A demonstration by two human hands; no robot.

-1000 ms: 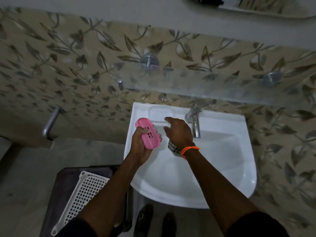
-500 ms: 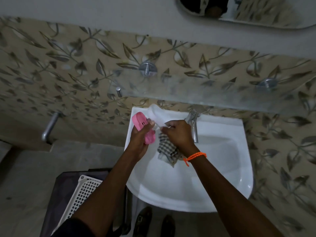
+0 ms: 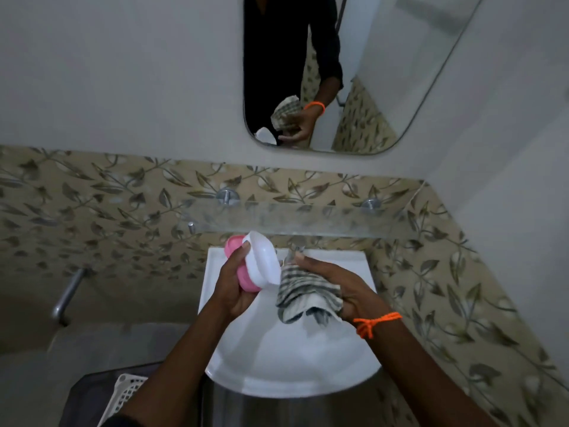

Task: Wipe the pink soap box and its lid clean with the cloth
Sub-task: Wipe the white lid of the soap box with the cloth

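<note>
Above the white sink point(image 3: 215, 303), the left hand point(image 3: 234, 285) grips the pink soap box point(image 3: 246, 283) and its white lid point(image 3: 261, 260) together, long axes tilted up and away. The right hand point(image 3: 335, 288), just beside, clutches the checked cloth point(image 3: 304, 298). Wiping looks barely begun; both pieces seemingly remain.

The location is a domestic bathroom, identified by a white ceramic washbasin point(image 3: 289, 365) fixed to the wall, with a glass shelf point(image 3: 308, 221) just above the washbasin, leaf-patterned wall tiles point(image 3: 107, 211) behind it, and a rounded mirror point(image 3: 385, 72) higher on the wall above it.
</note>
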